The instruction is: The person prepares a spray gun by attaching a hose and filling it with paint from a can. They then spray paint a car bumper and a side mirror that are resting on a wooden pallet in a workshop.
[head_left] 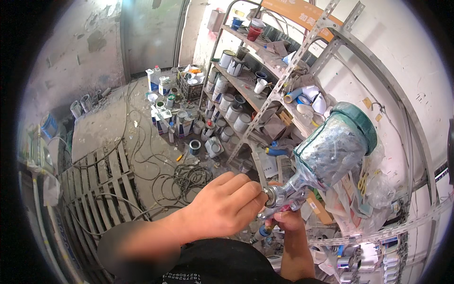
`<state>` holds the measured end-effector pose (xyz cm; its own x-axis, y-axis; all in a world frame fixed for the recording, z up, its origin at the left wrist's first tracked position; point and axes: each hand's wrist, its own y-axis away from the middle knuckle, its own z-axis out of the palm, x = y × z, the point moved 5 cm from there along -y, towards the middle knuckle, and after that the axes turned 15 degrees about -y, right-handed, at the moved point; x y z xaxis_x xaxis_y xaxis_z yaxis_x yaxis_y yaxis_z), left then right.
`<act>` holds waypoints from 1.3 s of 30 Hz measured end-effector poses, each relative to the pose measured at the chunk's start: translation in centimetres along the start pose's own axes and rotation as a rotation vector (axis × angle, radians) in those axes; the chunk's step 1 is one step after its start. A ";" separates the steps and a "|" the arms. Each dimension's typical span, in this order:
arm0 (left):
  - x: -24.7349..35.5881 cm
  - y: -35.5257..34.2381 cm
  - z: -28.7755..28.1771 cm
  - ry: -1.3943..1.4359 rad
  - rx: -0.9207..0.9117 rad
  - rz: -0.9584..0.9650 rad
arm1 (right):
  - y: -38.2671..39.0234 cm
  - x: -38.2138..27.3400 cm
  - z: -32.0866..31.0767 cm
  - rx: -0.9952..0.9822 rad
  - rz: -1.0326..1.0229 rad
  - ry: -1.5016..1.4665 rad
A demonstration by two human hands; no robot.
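Working remotely, I hold a spray gun (328, 152), left hand (231, 203) clasping its ring (276, 195), right hand (288, 220) gripping it underneath

Spray gun (286, 194): bright silver metal. Its cup (328, 149): silver-grey, streaked and blotched with teal. Cup lid (355, 128): deep teal green. Hose fitting (261, 233) below: partly blue. Shirt (222, 262): black, small white print. Shelf upright (253, 125): pale grey, dotted with dark holes. Among the shelves: one blue cup (237, 23), one dark red cup (254, 33), one white cup (260, 85). Banner (300, 14): orange, white lettering. Floor (146, 142): dusty grey-brown. Coiled hose (189, 176): dark grey. Small tool (179, 157): orange-yellow. Crate (191, 90): black. Door (153, 38): dull grey. Left wall (66, 42): off-white, dark grey blotches. Bucket (48, 125): blue.
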<state>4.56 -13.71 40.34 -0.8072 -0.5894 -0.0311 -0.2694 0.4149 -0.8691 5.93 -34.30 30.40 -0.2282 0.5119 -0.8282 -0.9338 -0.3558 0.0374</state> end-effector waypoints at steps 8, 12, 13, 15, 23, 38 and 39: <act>-0.1 0.7 0.4 -0.105 0.010 0.066 | -0.2 0.9 -0.6 0.015 -0.017 0.018; -0.3 1.0 0.7 -0.128 0.080 0.063 | 0.0 1.2 -1.4 0.050 0.020 0.049; -0.4 1.2 0.8 -0.129 0.096 0.060 | 0.0 1.3 -1.3 0.049 0.019 0.051; -0.5 1.4 0.9 -0.133 0.130 0.054 | -0.2 1.5 -1.2 0.045 0.017 0.056; -1.8 2.4 0.9 0.236 0.211 -0.324 | -0.4 1.0 -0.2 0.008 0.001 0.017; -4.5 19.1 2.5 0.867 0.091 -1.419 | -2.3 3.0 3.3 0.114 0.001 0.232; -4.4 21.0 2.2 0.820 0.084 -1.481 | -3.3 3.9 3.7 0.102 0.031 0.295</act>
<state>3.58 -3.92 21.15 0.0467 0.0897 0.9949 -0.9828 -0.1738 0.0618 7.10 -28.25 29.16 -0.1806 0.2476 -0.9519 -0.9541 -0.2792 0.1084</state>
